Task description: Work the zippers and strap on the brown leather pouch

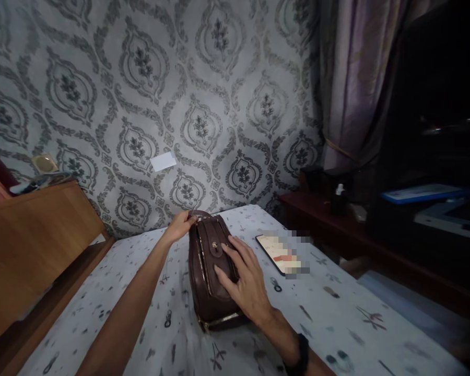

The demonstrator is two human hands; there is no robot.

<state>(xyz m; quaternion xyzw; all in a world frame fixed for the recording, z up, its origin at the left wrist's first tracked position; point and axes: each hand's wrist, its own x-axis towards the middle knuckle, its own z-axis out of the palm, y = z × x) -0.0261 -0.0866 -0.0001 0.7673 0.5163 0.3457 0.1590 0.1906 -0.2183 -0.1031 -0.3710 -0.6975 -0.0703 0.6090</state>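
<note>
A dark brown leather bag [215,287] with gold zippers and a small clasp lies on the patterned white sheet. At its far left corner my left hand [180,226] has its fingers closed on the bag, near the strap at the top. My right hand [246,277] rests on the bag's upper face and right side, fingers spread, with the thumb and index finger near the clasp. A dark band is on my right wrist. To the right of the bag lies a phone [276,250] with its screen lit, partly pixelated.
A wooden headboard [43,224] stands at the left. Behind the sheet [141,261] is a patterned wall [215,104] with a white switch plate [163,161]. At the right are a dark red shelf [313,209], a small bottle [339,198] and a curtain [352,78].
</note>
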